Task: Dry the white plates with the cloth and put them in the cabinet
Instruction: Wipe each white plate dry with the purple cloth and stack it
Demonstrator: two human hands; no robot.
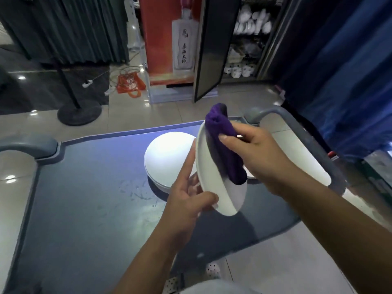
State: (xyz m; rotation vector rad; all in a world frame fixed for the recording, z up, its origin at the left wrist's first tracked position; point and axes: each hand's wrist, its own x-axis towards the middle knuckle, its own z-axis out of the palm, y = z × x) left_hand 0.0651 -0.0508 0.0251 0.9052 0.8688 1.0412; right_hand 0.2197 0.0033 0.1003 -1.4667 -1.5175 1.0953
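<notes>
Purple cloth (pixel 226 145), pinched in the right hand (pixel 261 153), lies against the face of a white plate (pixel 214 179) that the left hand (pixel 188 200) grips by its lower rim, tilted on edge above the blue cart top (pixel 84 198); the drying step appears to be in hand. Next, the plate likely needs carrying across the floor to the cabinet (pixel 244 49), whose door (pixel 214 45) stands open on shelves of white crockery. A stack of plates (pixel 167 158) waits on the cart, and the cart handle (pixel 297 132) lies between person and cabinet.
</notes>
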